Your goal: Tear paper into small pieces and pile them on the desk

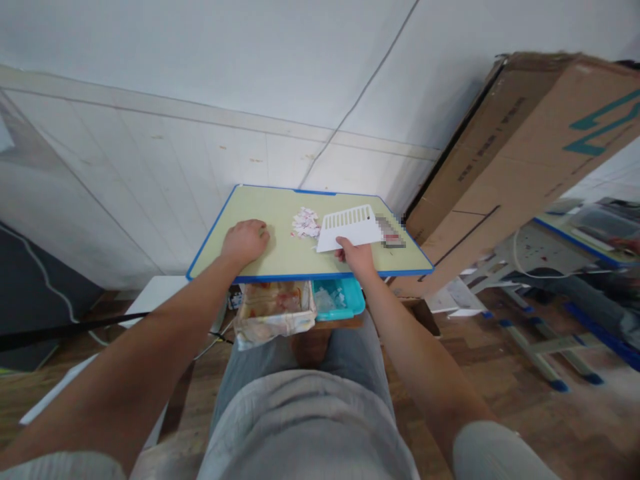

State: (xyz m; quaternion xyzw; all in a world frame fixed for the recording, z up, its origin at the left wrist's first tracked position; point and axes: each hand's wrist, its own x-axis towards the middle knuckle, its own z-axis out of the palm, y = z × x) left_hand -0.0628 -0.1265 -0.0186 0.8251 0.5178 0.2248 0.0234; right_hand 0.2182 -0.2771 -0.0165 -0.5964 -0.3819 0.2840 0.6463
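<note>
My right hand [356, 258] grips the near edge of a white slotted plate [347, 231], thumb on top and fingers curled beneath. A row of slots runs along the plate's far side, and it is held tilted over the tabletop. Just left of it lies a small heap of crumpled paper scraps [305, 223], white with reddish marks. My left hand [247, 241] rests on the left part of the pale yellow-green desk [280, 260], fingers loosely bent, with no object visible in it. A gap separates it from the scraps.
Below the desk's blue edge sit a lined box [273, 323] with stained contents and a turquoise tray [354, 298] holding clear pieces. A pixelated item [393, 233] lies at the desk's right. Tall cardboard boxes [500, 160] lean close on the right; a white wall [200, 147] stands behind.
</note>
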